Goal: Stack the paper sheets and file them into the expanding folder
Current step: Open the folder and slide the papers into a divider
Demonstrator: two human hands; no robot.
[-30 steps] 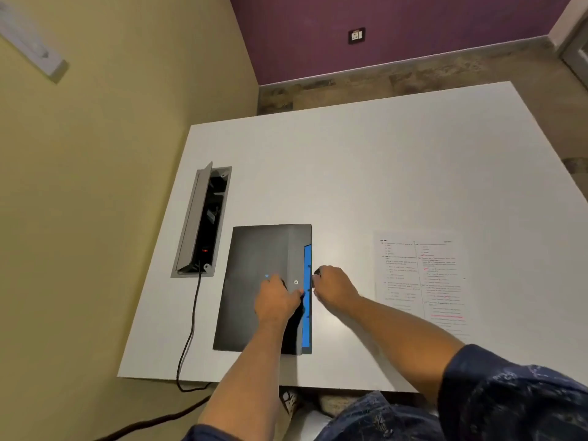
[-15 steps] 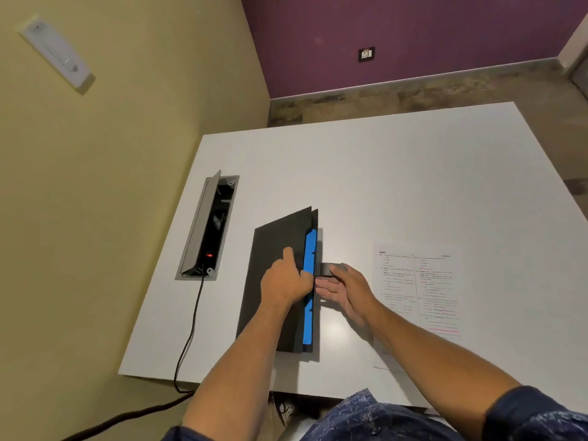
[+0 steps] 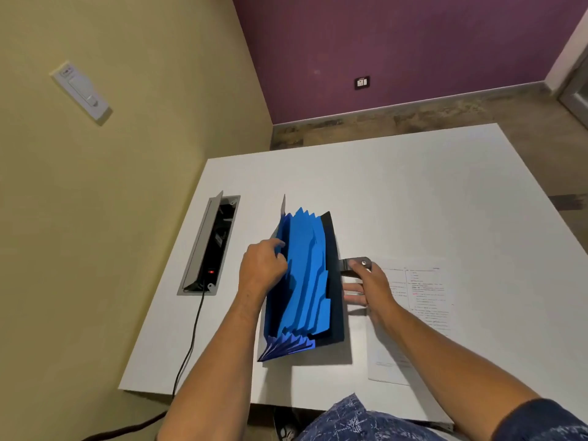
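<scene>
The expanding folder point(image 3: 307, 281) lies on the white table point(image 3: 397, 192), fanned wide so its blue pleated pockets show between dark covers. My left hand point(image 3: 262, 265) grips the folder's left cover and pulls it away. My right hand point(image 3: 369, 286) holds down the dark flap strap with its metal snap point(image 3: 358, 264) on the right side. A printed paper sheet point(image 3: 423, 300) lies flat on the table just right of the folder, partly under my right forearm.
An open cable hatch point(image 3: 211, 246) with a red light sits in the table left of the folder, and a black cable point(image 3: 191, 342) runs from it over the front edge. The yellow wall stands close on the left.
The folder went from closed and flat to fully fanned open. My left hand pulled the cover leftward, and my right hand drew the strap out to the right.
</scene>
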